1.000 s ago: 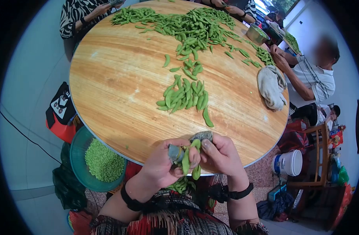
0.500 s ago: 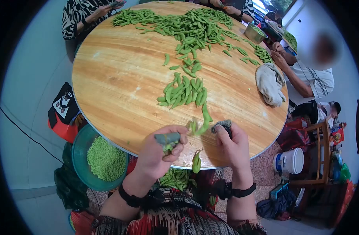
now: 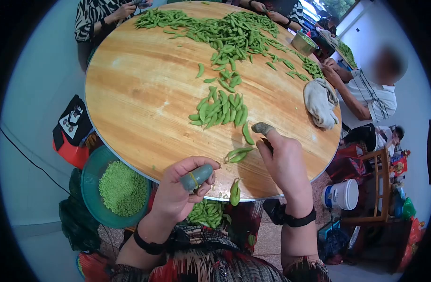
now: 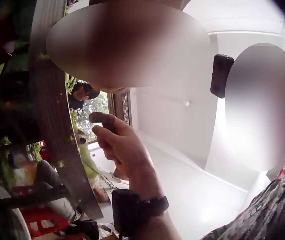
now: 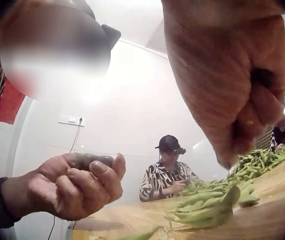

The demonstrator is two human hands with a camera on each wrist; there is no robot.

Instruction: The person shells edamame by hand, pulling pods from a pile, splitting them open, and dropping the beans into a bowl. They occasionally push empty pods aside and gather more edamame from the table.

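My left hand (image 3: 180, 188) is held near the table's front edge, fingers curled, a grey-green cover (image 3: 196, 177) with a yellow band on its thumb. No pod shows in it; its palm is partly hidden. My right hand (image 3: 286, 162) reaches over the wooden table (image 3: 145, 108), thumb and covered index finger apart with nothing between them. Just left of these fingers lies a green pod (image 3: 247, 134). Opened-looking pods (image 3: 237, 154) lie between the hands, and another pod (image 3: 235, 192) is at the edge. Beyond is a small pod pile (image 3: 220, 110).
A large pod heap (image 3: 239, 33) covers the far side, with a metal bowl (image 3: 305, 43) at its right. A cloth (image 3: 320, 103) lies on the right. Shelled beans fill a teal basket (image 3: 88, 188) at lower left. More pods (image 3: 206, 214) are on the lap. People sit around.
The hands have moved apart. The pods they held have left them, and some now lie on the table between them. My right hand has moved forward and right, its finger and thumb spread.
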